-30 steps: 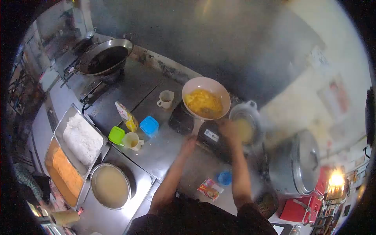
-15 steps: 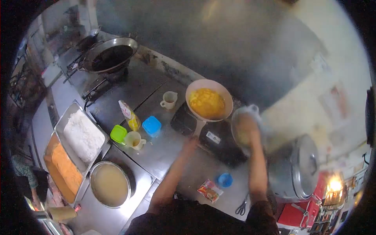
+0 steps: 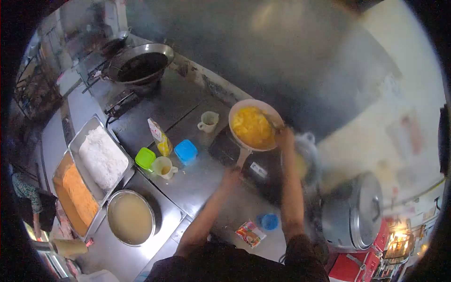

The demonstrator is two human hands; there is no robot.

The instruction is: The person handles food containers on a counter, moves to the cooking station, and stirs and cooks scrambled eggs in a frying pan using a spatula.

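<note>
Food of a bright yellow, lumpy kind (image 3: 252, 129) is contained in a round, pale-pink frying pan (image 3: 268, 106), which is set on a black, flat-topped cooker (image 3: 224, 146) bearing a white label (image 3: 258, 169). The pan's straight pink handle (image 3: 243, 158) is grasped by the left hand (image 3: 233, 173), whose fingers are closed around it. A dark, slender utensil (image 3: 271, 121) is gripped in the right hand (image 3: 284, 136) at the pan's right-hand rim, and its lower end is set in the food; the shape of that end is too blurred to be told. Beside the pan, a greyish, see-through bowl (image 3: 311, 155) with pale yellow liquid (image 3: 299, 168) inside is partly covered by the right forearm (image 3: 292, 202). Nearer the body, a small blue cup (image 3: 269, 221) and a flat, colourful packet (image 3: 250, 234) are placed close together on the grey metal worktop (image 3: 197, 181). Farther left, a white, handled jug (image 3: 208, 122), a square container with a blue lid (image 3: 186, 151) and a yellow-and-white bag (image 3: 160, 139) are set out, while a large, lidded metal pot (image 3: 338, 216) is placed at the right.
</note>
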